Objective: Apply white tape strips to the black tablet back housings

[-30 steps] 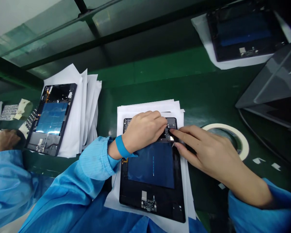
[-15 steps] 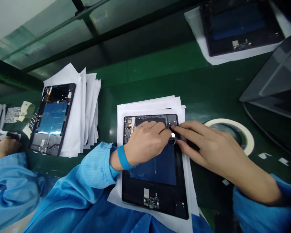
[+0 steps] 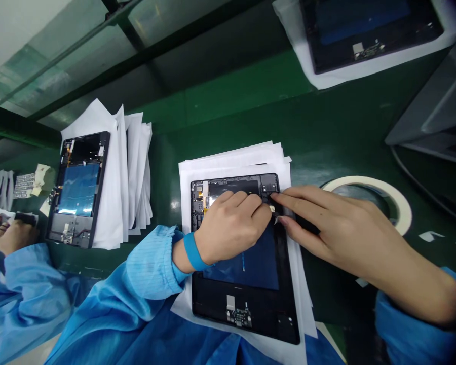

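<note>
An opened tablet [image 3: 247, 309] with a dark blue battery [image 3: 262, 261] and small circuit parts lies on a stack of white sheets [image 3: 304, 299] in front of me. My left hand [image 3: 233, 218], with a blue band at the wrist, is closed over the tablet's upper half; its fingertips and anything in them are hidden. From the right comes my right hand [image 3: 327, 218]. Its index fingertip touches the tablet near the upper right corner, and its thumb, apart from that finger, is at the right edge beside a small pale piece. A shiny light patch shows between the two hands.
A roll of cream tape [image 3: 405, 208] lies at right, near white scraps [image 3: 431, 236]. Another opened tablet [image 3: 78, 190] leans on white sheets at left, and a third tablet [image 3: 368, 56] is at the back right. A co-worker's hands [image 3: 17, 235] are at far left.
The view has shifted slightly. Both my hands stay at nearly the same place on the tablet, with only a slight movement of the fingers.
</note>
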Motion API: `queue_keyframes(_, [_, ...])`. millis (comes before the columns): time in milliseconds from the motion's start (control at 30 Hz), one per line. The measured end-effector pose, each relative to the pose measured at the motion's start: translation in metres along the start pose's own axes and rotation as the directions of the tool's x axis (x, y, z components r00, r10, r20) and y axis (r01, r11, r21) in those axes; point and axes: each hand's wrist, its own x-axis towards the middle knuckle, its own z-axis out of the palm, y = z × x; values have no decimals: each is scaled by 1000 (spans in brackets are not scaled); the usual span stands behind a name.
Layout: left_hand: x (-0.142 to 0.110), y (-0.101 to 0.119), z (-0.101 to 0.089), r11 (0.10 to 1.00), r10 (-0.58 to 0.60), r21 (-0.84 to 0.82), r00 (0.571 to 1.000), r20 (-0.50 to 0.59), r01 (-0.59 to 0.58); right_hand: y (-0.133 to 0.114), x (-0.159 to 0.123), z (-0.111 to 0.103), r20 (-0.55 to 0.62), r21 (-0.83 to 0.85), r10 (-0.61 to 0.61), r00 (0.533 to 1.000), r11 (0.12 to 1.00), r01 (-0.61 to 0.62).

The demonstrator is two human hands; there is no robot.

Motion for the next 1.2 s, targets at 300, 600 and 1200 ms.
queue_keyframes(300, [2, 4, 1, 999, 35, 34, 998, -51, -33, 0, 0, 0, 15, -33, -23, 1000, 999, 24])
queue_keyframes(600, [1, 2, 2, 1000, 31, 0, 999, -25, -31, -10, 4, -4, 78, -235, -85, 993, 967, 101])
queue_keyframes(1200, [-1, -11, 11, 832, -264, -447, 943, 203, 329, -10, 1, -9, 74, -195, -146, 987, 968, 158])
